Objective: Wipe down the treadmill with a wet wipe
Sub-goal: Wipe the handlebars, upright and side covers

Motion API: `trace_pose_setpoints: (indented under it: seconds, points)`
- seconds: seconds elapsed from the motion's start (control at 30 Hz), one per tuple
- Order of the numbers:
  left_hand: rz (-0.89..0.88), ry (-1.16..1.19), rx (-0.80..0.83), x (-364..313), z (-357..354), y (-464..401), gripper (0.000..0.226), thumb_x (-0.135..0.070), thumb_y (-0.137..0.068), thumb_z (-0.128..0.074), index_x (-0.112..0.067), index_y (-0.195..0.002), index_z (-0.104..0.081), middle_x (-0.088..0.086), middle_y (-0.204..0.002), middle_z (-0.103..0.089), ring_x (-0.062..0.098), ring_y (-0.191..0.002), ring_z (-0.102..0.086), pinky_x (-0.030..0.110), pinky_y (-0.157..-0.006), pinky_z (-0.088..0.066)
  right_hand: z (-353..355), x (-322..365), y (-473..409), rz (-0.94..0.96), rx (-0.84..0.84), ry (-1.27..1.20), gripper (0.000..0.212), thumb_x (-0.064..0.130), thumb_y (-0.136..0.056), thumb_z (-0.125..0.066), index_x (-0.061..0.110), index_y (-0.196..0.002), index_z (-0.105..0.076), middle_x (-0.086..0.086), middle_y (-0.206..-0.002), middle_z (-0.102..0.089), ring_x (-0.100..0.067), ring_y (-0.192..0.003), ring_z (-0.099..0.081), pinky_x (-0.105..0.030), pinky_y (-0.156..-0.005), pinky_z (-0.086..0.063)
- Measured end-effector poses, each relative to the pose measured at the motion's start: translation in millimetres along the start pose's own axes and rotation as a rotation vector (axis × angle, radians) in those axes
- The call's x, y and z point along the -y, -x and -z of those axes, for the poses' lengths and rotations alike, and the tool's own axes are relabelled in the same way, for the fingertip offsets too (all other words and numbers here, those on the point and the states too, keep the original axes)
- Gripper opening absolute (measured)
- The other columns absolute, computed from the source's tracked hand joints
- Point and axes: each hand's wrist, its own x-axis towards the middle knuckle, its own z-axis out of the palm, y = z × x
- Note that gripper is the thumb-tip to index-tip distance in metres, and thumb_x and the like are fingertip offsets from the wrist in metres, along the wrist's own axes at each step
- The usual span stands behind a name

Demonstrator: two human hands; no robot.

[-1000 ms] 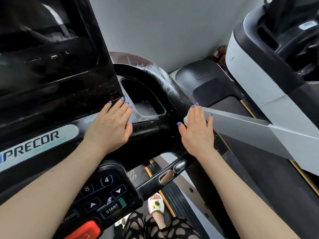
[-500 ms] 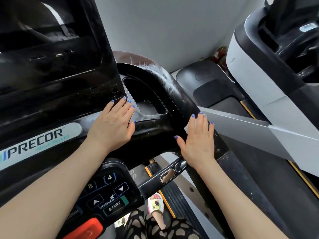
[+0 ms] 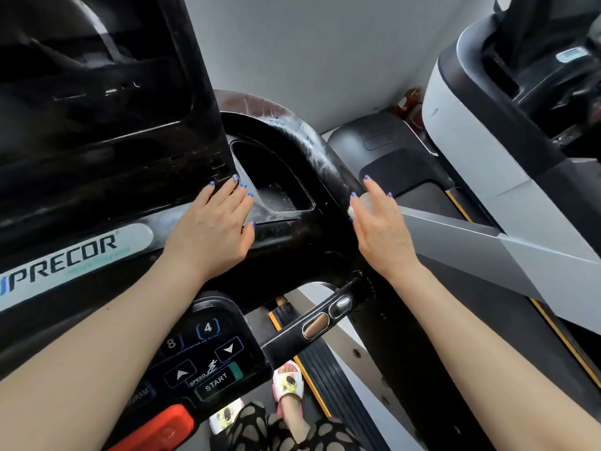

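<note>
The black treadmill console (image 3: pixel 97 131) fills the left of the head view, with a cup well (image 3: pixel 273 180) and a curved black handrail (image 3: pixel 312 157) streaked with wet smears. My left hand (image 3: pixel 214 226) rests flat, fingers straight, on the console ledge beside the well. My right hand (image 3: pixel 377 222) lies with straight fingers against the outer side of the handrail, pressing a white wet wipe (image 3: pixel 361 203) that shows only as a small patch under the fingers.
A keypad with START and speed buttons (image 3: pixel 208 362) and a red stop button (image 3: pixel 162 428) sit below my left arm. A short bar with metal pulse sensors (image 3: pixel 322 320) crosses below. A second grey and black treadmill (image 3: pixel 487 151) stands close on the right. My sandalled feet (image 3: pixel 287 385) are on the deck.
My right hand has slid forward and up along the outer side of the handrail with the wipe. My left hand has stayed on the console ledge.
</note>
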Motion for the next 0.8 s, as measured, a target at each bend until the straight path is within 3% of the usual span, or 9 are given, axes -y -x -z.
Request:
trace_pose_setpoints:
  seconds: [0.1,0.17,0.27,0.33,0.43,0.53,0.6,0.8]
  points:
    - [-0.001,0.004,0.003,0,-1,0,0.064,-0.037,-0.096,-0.027,0.002,-0.138,-0.057,0.020,-0.146,-0.053,0.034,-0.143,-0.042,0.054,-0.116,-0.033,3,-9,8,0.141,-0.301,-0.071,0.026,0.010,-0.103,-0.047,0.004,-0.113,-0.071,-0.019,-0.115,-0.061,-0.035,-0.096,-0.060,-0.047,-0.087,-0.049]
    - [0.001,0.007,0.003,0,0,0,0.065,-0.037,-0.096,-0.027,0.001,-0.138,-0.057,0.019,-0.146,-0.053,0.034,-0.144,-0.041,0.053,-0.117,-0.033,3,-10,3,0.284,-0.365,-0.027,0.024,0.008,-0.104,-0.050,0.004,-0.108,-0.073,-0.012,-0.099,-0.065,-0.029,-0.085,-0.060,-0.044,-0.087,-0.050]
    - [0.005,0.011,0.001,0,1,0,0.065,-0.037,-0.096,-0.027,0.001,-0.138,-0.057,0.019,-0.146,-0.053,0.034,-0.144,-0.041,0.053,-0.116,-0.033,-2,-8,-7,0.421,-0.257,0.060,0.018,0.000,-0.096,-0.059,0.006,-0.106,-0.073,-0.008,-0.104,-0.068,-0.025,-0.099,-0.064,-0.044,-0.111,-0.041]
    - [0.006,0.013,0.003,0,1,0,0.065,-0.038,-0.096,-0.026,0.001,-0.138,-0.057,0.019,-0.147,-0.053,0.033,-0.144,-0.041,0.053,-0.117,-0.033,-2,-4,-8,0.467,-0.080,0.141,0.027,0.015,-0.100,-0.052,0.005,-0.117,-0.070,-0.008,-0.125,-0.066,-0.027,-0.124,-0.060,-0.050,-0.121,-0.025]
    - [0.011,0.012,0.005,0,1,0,0.065,-0.038,-0.096,-0.026,0.000,-0.139,-0.056,0.018,-0.147,-0.053,0.033,-0.145,-0.040,0.052,-0.117,-0.032,4,9,-14,0.409,0.157,0.301,0.060,0.041,-0.103,-0.027,0.003,-0.140,-0.055,-0.008,-0.152,-0.050,-0.024,-0.146,-0.038,-0.052,-0.126,-0.004]
    - [0.007,0.024,0.001,0,1,0,0.065,-0.038,-0.096,-0.026,0.001,-0.139,-0.056,0.019,-0.147,-0.053,0.033,-0.144,-0.041,0.052,-0.117,-0.032,3,26,-31,0.384,0.344,0.482,0.067,0.041,-0.102,-0.015,0.003,-0.153,-0.037,-0.005,-0.162,-0.034,-0.021,-0.155,-0.017,-0.053,-0.124,0.006]
    - [0.004,0.027,-0.003,0,1,0,0.065,-0.037,-0.096,-0.026,0.001,-0.139,-0.056,0.019,-0.147,-0.053,0.033,-0.144,-0.041,0.053,-0.117,-0.033,4,28,-33,0.356,0.381,0.495,0.067,0.039,-0.101,-0.016,0.004,-0.155,-0.034,-0.004,-0.163,-0.031,-0.021,-0.155,-0.014,-0.053,-0.123,0.008]
    - [0.002,0.047,0.018,1,3,0,0.066,-0.038,-0.096,-0.025,0.000,-0.139,-0.056,0.019,-0.148,-0.052,0.033,-0.145,-0.040,0.053,-0.117,-0.032,16,17,36,0.185,0.280,0.305,0.061,0.038,-0.102,-0.028,0.009,-0.156,-0.033,-0.005,-0.167,-0.021,-0.023,-0.154,-0.019,-0.052,-0.125,-0.005]
